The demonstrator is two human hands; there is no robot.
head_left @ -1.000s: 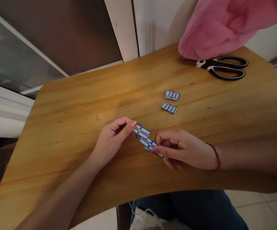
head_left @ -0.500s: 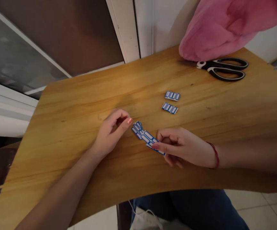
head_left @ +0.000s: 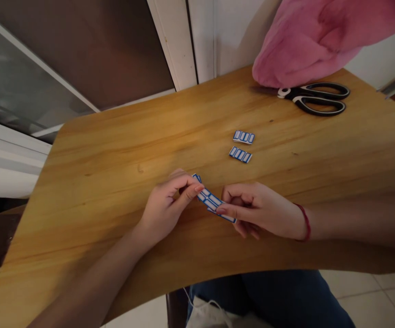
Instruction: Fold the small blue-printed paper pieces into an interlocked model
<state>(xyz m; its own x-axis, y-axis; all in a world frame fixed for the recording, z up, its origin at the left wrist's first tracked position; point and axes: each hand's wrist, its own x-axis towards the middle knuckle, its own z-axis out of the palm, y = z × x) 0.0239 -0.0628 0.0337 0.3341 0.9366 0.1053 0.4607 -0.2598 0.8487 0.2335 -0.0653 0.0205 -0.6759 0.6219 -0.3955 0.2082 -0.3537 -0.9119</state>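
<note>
Label strip (head_left: 214,202), blue and white, low over tabletop (head_left: 115,146): my left hand (head_left: 166,205) and right hand (head_left: 255,209) each pinch one end. Risk: opposing pulls may tear or crease it.

Scissors (head_left: 315,97) behind label strips (head_left: 241,146)
</note>
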